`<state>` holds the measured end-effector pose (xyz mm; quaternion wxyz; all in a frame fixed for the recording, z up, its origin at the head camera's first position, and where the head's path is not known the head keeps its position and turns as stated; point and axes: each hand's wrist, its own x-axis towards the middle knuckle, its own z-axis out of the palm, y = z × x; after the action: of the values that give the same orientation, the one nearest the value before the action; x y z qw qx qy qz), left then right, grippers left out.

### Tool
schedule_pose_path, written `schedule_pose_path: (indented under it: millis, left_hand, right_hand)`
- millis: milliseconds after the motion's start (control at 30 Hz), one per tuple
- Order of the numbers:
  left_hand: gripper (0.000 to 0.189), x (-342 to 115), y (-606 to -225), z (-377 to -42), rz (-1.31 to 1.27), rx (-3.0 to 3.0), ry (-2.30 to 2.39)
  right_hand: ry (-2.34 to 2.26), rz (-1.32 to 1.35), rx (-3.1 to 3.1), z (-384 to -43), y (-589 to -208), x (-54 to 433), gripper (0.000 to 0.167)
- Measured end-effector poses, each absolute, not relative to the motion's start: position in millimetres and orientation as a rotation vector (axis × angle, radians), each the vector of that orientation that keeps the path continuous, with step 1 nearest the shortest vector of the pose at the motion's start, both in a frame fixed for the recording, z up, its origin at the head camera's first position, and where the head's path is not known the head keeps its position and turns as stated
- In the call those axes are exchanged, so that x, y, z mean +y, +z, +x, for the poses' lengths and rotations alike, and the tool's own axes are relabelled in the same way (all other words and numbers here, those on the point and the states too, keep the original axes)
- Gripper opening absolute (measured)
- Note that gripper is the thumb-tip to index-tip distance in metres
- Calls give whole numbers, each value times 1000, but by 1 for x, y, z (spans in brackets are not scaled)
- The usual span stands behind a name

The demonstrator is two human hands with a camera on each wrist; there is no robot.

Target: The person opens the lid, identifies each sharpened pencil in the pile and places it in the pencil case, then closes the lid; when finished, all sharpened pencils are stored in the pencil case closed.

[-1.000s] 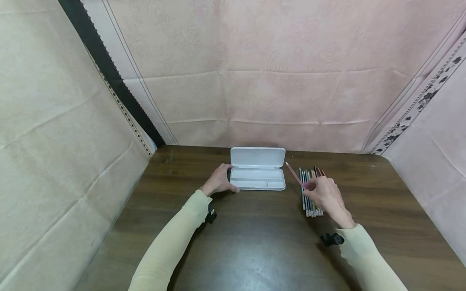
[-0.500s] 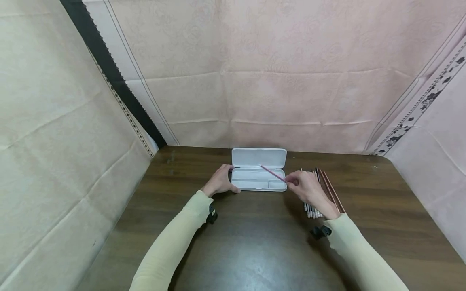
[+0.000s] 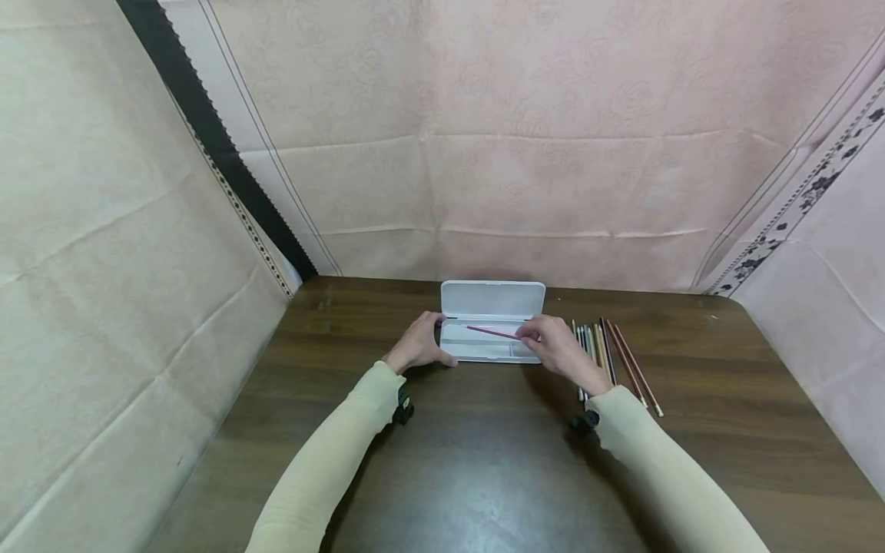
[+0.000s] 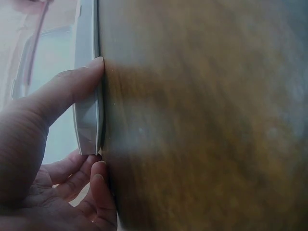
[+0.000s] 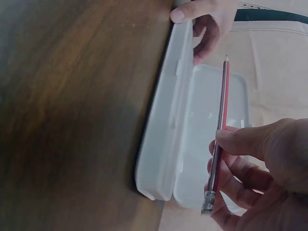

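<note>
A white plastic pencil case lies near the table's back edge, its lid raised behind the base. My left hand grips the case's left end; in the left wrist view the thumb presses the front wall and fingers curl round the corner. My right hand pinches a red pencil with a dark stripe between thumb and fingers, near its eraser end. In the head view that pencil lies over the case's long compartment, point toward the left. A small divided section shows at the case's front right.
Right of the case lie several pencils side by side, partly hidden by my right wrist. Two reddish-brown pencils lie slanted beside them. Patterned cloth hangs behind the wooden table and along both sides.
My right hand has moved left from the row of pencils to over the case, carrying the red pencil, which has turned nearly level with the compartment. My left hand has stayed on the case.
</note>
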<state>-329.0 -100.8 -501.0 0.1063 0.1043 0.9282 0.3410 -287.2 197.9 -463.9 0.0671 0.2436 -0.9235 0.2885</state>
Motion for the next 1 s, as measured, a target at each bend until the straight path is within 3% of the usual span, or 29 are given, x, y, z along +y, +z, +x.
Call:
schedule_pose_path:
  millis: [1000]
  left_hand:
    - [97, -102, -503, -330, 319, 2727, 1018]
  right_hand:
    - [803, 815, -2932, -336, -482, 171, 15]
